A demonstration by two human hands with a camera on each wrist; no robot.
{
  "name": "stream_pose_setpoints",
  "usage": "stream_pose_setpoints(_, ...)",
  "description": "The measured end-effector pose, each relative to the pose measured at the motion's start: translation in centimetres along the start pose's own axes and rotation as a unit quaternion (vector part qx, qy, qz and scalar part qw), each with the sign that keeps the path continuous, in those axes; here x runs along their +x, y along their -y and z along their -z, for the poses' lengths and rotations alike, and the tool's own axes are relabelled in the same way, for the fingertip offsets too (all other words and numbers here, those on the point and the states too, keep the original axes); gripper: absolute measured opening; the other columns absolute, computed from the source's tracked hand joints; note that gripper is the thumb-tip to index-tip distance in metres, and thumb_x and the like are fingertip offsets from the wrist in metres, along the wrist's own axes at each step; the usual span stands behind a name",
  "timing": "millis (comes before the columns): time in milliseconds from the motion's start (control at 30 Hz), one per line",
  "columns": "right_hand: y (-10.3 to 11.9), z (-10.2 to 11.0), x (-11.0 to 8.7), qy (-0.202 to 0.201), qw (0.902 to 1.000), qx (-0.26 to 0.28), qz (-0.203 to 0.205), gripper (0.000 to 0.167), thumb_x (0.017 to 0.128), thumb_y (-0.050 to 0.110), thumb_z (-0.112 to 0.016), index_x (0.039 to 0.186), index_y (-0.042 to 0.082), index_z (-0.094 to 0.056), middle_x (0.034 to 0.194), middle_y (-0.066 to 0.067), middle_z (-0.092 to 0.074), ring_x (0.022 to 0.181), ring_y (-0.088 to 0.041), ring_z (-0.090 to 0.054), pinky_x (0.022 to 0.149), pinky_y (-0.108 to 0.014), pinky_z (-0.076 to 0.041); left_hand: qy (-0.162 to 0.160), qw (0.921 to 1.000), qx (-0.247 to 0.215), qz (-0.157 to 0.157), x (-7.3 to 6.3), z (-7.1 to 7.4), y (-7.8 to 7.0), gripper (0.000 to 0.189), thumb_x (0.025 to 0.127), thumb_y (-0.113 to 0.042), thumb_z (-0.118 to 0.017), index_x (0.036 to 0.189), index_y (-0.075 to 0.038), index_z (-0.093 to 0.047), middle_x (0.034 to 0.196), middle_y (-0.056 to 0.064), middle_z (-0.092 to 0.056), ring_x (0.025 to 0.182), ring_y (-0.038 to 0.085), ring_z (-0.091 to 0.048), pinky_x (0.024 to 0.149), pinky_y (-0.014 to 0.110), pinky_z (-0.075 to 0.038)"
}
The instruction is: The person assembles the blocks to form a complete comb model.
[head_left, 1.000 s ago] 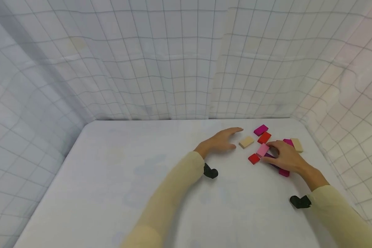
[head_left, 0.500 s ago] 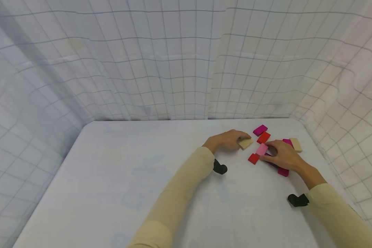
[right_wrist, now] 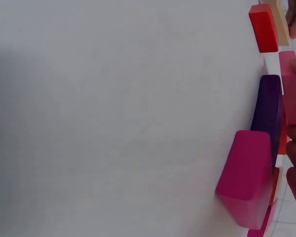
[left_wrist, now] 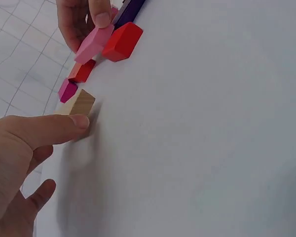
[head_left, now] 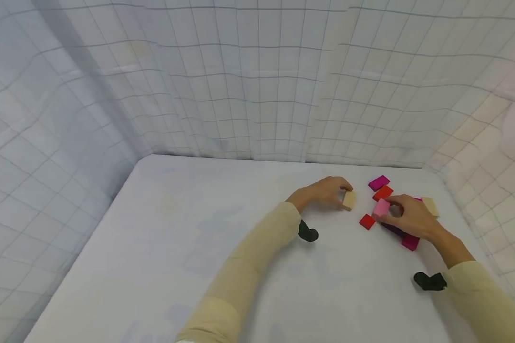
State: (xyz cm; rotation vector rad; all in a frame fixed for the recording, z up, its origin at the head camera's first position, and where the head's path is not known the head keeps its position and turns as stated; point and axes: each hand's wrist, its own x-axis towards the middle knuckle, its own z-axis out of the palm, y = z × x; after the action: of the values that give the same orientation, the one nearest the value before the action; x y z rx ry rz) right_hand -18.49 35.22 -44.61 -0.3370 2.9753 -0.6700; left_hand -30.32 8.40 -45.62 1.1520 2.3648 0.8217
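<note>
The left hand (head_left: 324, 191) now pinches the tan block (head_left: 349, 200); the right hand (head_left: 412, 219) pinches the pink block (head_left: 381, 208), so both are full.

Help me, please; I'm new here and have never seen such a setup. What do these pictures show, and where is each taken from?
There is no machine: a person works with two bare hands. The wide picture is taken from the head, looking forward and down; the two smaller ones are taken from the left and right wrists.

The left hand pinches a plain wooden block. The right hand holds a pink block.

Around them on the white table lie other blocks: a small red block, an orange-red block, a magenta block at the back, a dark purple block and a pale block on the far right.
</note>
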Motion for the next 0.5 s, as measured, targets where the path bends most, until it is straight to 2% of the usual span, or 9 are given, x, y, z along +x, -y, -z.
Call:
stream_pose_setpoints(67,0.4,0.3,0.3,-0.004,1.0,0.003,0.008,0.07,0.089,0.038,-0.08,0.137,-0.008,-0.057,0.119,-0.024,-0.061,0.099,-0.036,-0.056,0.077,-0.05,-0.054,-0.013,0.9998,-0.008,0.009,-1.0,0.9,0.4,0.06,0.091,-0.02,-0.081,0.145,-0.007,-0.058,0.143,0.001,-0.056,0.128,0.011,-0.049,0.104,0.016,-0.035)
stream_pose_setpoints(233,2.0,0.8,2.0,0.003,0.9992,0.035,0.019,0.065,0.094,0.035,-0.075,0.141,-0.005,-0.055,0.126,-0.024,-0.06,0.114,-0.042,-0.054,0.091,-0.063,-0.049,-0.048,0.9987,-0.018,-0.002,-3.9,4.0,1.9,0.06,0.09,-0.016,-0.081,0.144,-0.002,-0.058,0.142,0.006,-0.058,0.126,0.018,-0.053,0.101,0.021,-0.04)
stream_pose_setpoints(367,3.7,0.9,4.1,0.018,0.998,0.055,0.025,0.064,0.095,0.033,-0.074,0.143,-0.004,-0.054,0.133,-0.024,-0.058,0.118,-0.042,-0.054,0.097,-0.063,-0.046,-0.07,0.9975,-0.008,-0.001,-6.4,6.3,2.5,0.061,0.09,-0.016,-0.082,0.144,-0.002,-0.058,0.142,0.007,-0.056,0.126,0.02,-0.055,0.103,0.028,-0.043)
stream_pose_setpoints(500,5.9,0.6,6.3,0.031,0.9968,0.065,0.034,0.066,0.094,0.034,-0.075,0.144,-0.003,-0.054,0.139,-0.023,-0.055,0.126,-0.042,-0.051,0.105,-0.062,-0.041,-0.082,0.9966,0.01,0.0,-9.0,7.7,3.0,0.061,0.09,-0.019,-0.082,0.144,-0.003,-0.059,0.14,0.007,-0.057,0.126,0.021,-0.055,0.105,0.034,-0.043)
